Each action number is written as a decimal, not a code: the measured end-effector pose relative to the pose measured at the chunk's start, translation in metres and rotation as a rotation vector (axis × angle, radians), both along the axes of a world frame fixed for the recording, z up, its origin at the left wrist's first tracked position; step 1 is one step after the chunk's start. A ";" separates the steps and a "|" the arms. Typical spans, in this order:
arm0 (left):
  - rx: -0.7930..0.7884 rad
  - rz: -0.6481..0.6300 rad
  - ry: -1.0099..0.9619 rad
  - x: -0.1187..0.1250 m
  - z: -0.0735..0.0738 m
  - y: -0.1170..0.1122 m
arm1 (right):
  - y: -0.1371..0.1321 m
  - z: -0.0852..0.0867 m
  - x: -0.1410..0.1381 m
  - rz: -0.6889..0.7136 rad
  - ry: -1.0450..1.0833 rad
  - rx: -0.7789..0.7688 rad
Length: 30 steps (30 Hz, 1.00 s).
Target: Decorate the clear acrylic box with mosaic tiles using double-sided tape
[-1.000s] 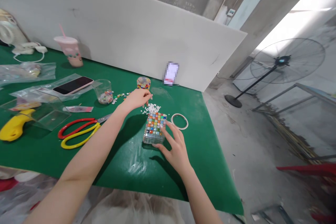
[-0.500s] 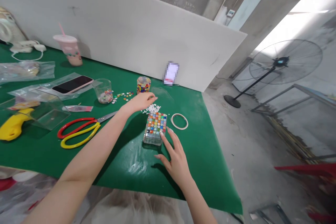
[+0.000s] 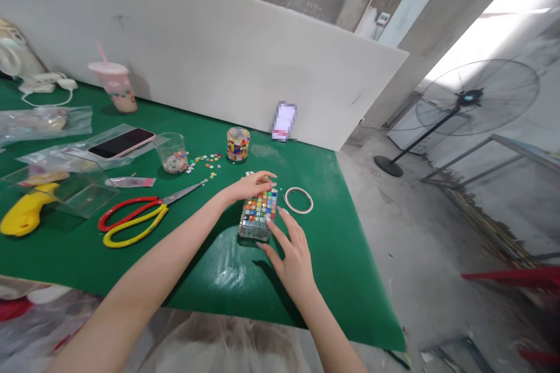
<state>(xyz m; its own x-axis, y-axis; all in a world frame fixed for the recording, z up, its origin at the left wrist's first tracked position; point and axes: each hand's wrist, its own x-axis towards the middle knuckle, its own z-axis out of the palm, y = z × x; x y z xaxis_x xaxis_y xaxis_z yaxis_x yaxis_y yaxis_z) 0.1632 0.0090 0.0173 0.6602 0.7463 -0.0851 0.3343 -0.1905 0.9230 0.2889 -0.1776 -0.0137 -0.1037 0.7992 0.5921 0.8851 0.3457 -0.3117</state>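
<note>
A clear box (image 3: 254,231), its top covered in small coloured mosaic tiles (image 3: 258,208), stands on the green table in front of me. My left hand (image 3: 251,186) reaches over the far end of the box, fingers bent round its edge and partly hiding it. At the near right corner, my right hand (image 3: 292,250) has its thumb by the front edge and its index fingertip on the tiles; the other fingers lie along the right side. White tile bits (image 3: 249,173) lie just beyond the box, mostly covered by my left hand.
Right of the box lies a tape ring (image 3: 299,200). Behind are a mosaic cup (image 3: 238,144) and a clear cup of tiles (image 3: 175,158). Scissors (image 3: 135,218), a phone (image 3: 122,143), a yellow tool (image 3: 26,210) and a pink tumbler (image 3: 117,84) are to the left.
My left hand has come back from above the white bits to the far end of the box. My right thumb has moved up to the front edge.
</note>
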 end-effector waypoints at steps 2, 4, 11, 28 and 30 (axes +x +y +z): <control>-0.021 -0.022 -0.016 0.000 0.000 0.001 | -0.001 0.005 -0.003 -0.026 -0.010 0.002; -0.034 -0.031 -0.024 -0.001 0.001 0.001 | -0.003 0.011 -0.003 -0.024 0.014 -0.047; -0.012 0.009 -0.018 -0.001 0.001 -0.001 | -0.012 0.026 0.001 -0.062 0.088 -0.096; 0.429 0.466 0.568 -0.086 0.009 0.041 | -0.010 0.036 0.015 -0.205 0.143 0.013; 0.430 0.466 0.636 -0.089 0.003 0.043 | 0.000 0.030 0.024 -0.201 0.131 0.028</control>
